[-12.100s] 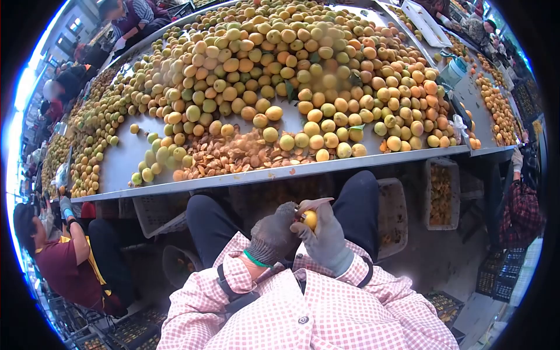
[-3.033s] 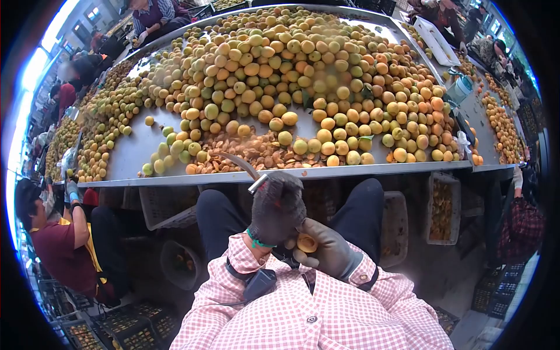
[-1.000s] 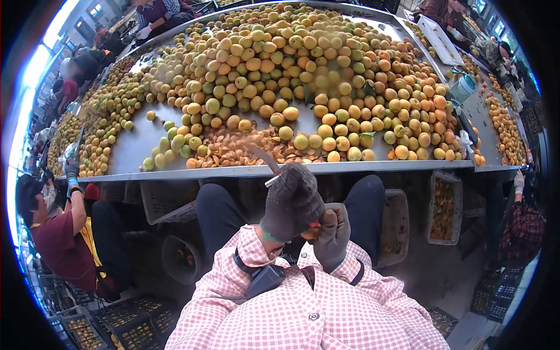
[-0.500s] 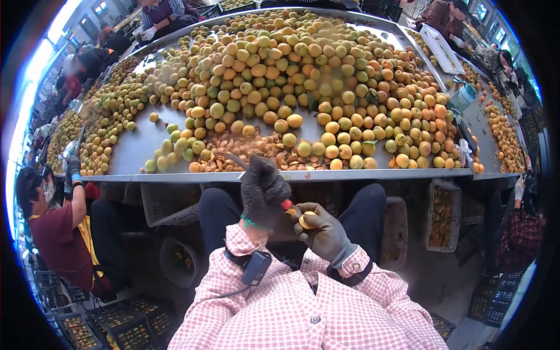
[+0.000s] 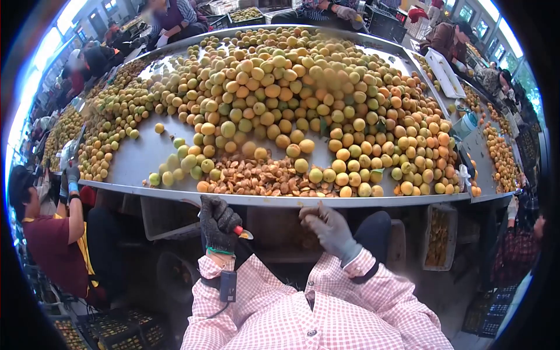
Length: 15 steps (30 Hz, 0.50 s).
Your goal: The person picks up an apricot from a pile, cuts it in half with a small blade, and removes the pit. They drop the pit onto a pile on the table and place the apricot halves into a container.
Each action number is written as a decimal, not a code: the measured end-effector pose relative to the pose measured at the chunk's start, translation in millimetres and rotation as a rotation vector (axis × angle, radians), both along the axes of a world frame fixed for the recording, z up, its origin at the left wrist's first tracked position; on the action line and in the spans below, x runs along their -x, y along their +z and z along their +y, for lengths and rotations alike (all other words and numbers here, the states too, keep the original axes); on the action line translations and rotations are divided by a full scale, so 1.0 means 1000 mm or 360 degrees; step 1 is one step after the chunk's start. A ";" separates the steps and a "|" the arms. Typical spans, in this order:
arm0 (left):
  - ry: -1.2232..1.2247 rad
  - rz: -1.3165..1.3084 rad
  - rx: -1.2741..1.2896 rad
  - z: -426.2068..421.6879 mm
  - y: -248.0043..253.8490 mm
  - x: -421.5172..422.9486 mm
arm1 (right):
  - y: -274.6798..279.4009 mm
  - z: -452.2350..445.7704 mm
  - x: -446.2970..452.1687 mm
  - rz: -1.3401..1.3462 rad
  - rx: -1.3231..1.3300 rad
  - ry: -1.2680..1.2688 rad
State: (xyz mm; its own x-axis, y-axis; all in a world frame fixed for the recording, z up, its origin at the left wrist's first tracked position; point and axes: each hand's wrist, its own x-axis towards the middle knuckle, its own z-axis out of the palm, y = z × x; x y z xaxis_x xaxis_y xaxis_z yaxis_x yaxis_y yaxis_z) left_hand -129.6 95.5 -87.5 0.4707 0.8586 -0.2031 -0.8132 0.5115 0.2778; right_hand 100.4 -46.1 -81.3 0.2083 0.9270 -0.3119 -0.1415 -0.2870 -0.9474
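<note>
The left hand (image 5: 218,224) hides most of its red-ended tool (image 5: 238,230).

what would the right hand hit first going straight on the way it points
Likely the table's metal edge, just ahead of the right hand, though whether the hand sits lower is unclear.

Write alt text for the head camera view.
A dark-gloved left hand grips a red-ended tool; the gray-gloved right hand, slightly blurred, is apart from it. Beyond them, yellow-orange fruit is heaped on a metal table behind small brown pieces, with other people around.
</note>
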 end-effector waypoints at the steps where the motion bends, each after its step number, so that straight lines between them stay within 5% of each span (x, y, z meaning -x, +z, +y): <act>1: -0.0016 -0.0017 0.0000 0.002 -0.006 0.001 | 0.002 0.016 -0.014 -0.0191 -0.0139 -0.0029; 4: -0.0025 0.0194 0.0151 0.002 0.003 -0.005 | -0.006 0.071 -0.059 -0.0661 -0.0278 -0.0052; 7: -0.0148 0.0393 0.0035 0.002 0.001 -0.015 | 0.003 0.125 -0.081 -0.1971 -0.0340 0.0005; 10: -0.0259 0.0593 -0.0098 0.001 -0.016 -0.016 | -0.033 0.170 -0.090 -0.2438 -0.0322 0.0154; 14: -0.0390 0.0590 -0.0181 0.001 -0.017 -0.020 | -0.017 0.179 -0.084 -0.2431 0.0159 0.0153; 15: -0.0436 0.0644 -0.0176 0.001 -0.020 -0.019 | -0.015 0.173 -0.089 -0.2015 0.0231 0.0128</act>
State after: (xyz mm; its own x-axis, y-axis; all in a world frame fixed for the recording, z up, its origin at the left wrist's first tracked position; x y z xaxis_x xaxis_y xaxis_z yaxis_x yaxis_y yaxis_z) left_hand -110.3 96.1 -107.7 0.5843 0.7412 -0.3307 -0.4687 0.6408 0.6081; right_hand 189.2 126.5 -96.3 0.3783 0.9250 -0.0364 0.8560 -0.3645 -0.3666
